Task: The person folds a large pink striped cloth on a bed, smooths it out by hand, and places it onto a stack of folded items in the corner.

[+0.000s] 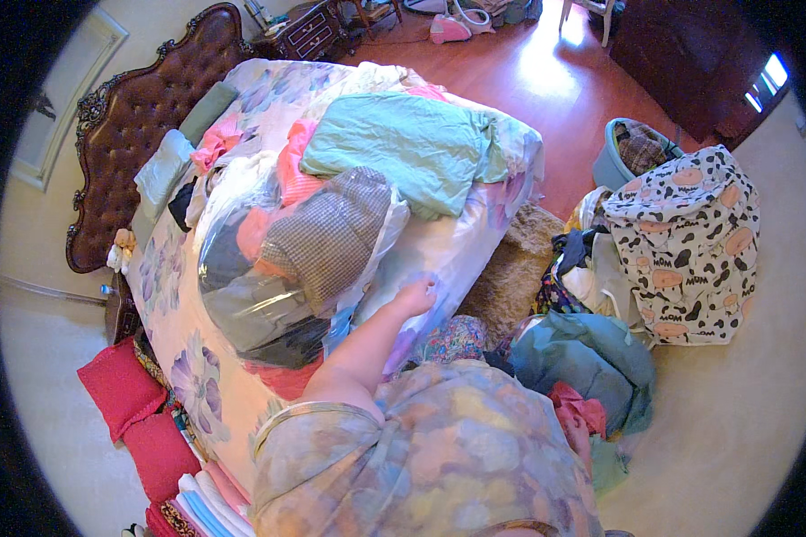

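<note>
My left hand [416, 299] is over the near edge of the bed, its fingers curled in with no object visible in them. Beside that forearm lies a clear plastic storage bag [242, 295] stuffed with folded clothes, a brown checked garment [329, 241] on top. Low at my right side, my right hand [577, 433] grips a red cloth [581, 406], partly hidden by my patterned top. Just beyond it sits a teal fabric bundle [577, 356]. A mint-green folded sheet [393, 151] is spread across the floral bedspread [198, 379].
A cow-print fabric bag [688, 248] stands to the right beside a heap of clothes [577, 268]. Behind it is a blue tub [611, 164] holding a brown item. Red cushions [121, 389] and folded textiles [205, 503] line the bed's left side. A pink vacuum cleaner [450, 28] is on the far floor.
</note>
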`<action>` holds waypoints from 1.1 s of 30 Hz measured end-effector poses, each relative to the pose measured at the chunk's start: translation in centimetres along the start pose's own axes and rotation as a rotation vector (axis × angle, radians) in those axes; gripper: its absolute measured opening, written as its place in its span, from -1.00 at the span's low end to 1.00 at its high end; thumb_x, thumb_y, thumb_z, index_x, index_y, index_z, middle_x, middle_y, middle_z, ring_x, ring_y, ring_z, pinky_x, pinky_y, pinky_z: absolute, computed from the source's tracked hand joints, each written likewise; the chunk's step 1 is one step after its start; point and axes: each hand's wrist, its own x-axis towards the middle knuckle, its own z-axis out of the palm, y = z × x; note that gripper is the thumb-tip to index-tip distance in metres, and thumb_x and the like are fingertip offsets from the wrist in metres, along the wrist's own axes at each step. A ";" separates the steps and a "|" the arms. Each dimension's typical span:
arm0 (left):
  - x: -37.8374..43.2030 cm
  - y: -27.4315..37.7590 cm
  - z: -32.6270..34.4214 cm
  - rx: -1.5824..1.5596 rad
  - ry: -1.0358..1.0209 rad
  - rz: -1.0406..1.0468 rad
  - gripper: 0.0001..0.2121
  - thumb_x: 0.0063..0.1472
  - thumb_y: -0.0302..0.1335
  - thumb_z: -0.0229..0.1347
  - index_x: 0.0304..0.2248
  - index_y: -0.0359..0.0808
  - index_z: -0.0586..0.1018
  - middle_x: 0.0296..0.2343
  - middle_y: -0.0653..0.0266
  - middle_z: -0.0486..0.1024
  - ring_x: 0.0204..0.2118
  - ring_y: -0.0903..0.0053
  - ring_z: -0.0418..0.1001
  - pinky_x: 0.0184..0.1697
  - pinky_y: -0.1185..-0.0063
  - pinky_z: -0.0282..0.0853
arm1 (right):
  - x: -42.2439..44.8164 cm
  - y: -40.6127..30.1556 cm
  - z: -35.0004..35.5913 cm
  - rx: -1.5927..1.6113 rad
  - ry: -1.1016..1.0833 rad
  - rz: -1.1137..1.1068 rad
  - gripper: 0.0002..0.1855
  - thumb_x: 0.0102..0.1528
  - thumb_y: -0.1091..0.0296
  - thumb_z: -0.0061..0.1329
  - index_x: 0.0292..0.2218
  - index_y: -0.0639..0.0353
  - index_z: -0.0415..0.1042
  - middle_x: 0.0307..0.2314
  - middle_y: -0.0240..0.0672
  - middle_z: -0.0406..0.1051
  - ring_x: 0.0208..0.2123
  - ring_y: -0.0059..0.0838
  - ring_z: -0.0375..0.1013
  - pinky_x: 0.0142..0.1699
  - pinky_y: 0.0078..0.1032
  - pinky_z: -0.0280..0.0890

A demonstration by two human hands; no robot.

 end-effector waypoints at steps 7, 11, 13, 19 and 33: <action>4.2 2.9 -1.1 0.031 -0.023 -0.097 -0.59 -0.14 -0.35 -0.12 -0.22 -0.29 0.31 -0.26 0.02 0.28 -0.20 0.27 0.24 -0.14 0.51 0.12 | 6.3 4.8 0.2 0.332 -0.028 -0.067 -0.53 -0.16 0.31 -0.10 -0.17 0.13 0.13 -0.33 -0.23 0.23 -0.36 -0.46 0.25 -0.36 -0.51 0.23; 9.1 5.0 -3.1 0.081 0.106 -0.023 -0.60 -0.14 -0.39 -0.10 -0.22 -0.32 0.29 -0.27 -0.03 0.24 -0.19 0.21 0.21 -0.14 0.48 0.12 | 1.4 -3.3 -0.3 -0.009 0.075 0.093 -0.50 -0.18 0.27 -0.06 -0.17 0.18 0.13 -0.29 -0.22 0.21 -0.33 -0.46 0.24 -0.31 -0.55 0.21; 13.1 6.8 -3.8 0.129 0.190 0.011 -0.59 -0.14 -0.41 -0.08 -0.22 -0.34 0.26 -0.26 -0.05 0.22 -0.20 0.19 0.19 -0.15 0.46 0.12 | 1.4 -4.4 -1.2 0.119 0.055 0.119 -0.45 -0.17 0.29 -0.07 -0.15 0.28 0.06 -0.37 -0.25 0.24 -0.38 -0.48 0.25 -0.40 -0.57 0.23; 23.7 7.6 -7.9 0.233 0.476 0.020 -0.46 -0.21 -0.46 -0.02 -0.13 -0.31 0.14 -0.16 -0.13 0.05 -0.09 0.13 0.02 -0.05 0.45 -0.02 | 7.0 -7.5 -4.5 -0.001 0.082 0.184 -0.40 -0.18 0.20 -0.09 -0.13 0.28 0.05 -0.41 -0.16 0.29 -0.36 -0.39 0.29 -0.26 -0.54 0.19; 30.4 7.5 -10.0 0.095 -0.036 -0.583 -0.27 -0.26 -0.39 -0.03 -0.02 -0.16 -0.08 -0.07 -0.14 -0.26 0.00 0.04 -0.31 0.04 0.43 -0.29 | 24.8 -36.4 -14.7 -0.019 -0.129 0.117 -0.51 -0.07 0.35 -0.21 -0.08 0.16 0.00 -0.36 -0.30 0.24 -0.43 -0.53 0.31 -0.44 -0.64 0.21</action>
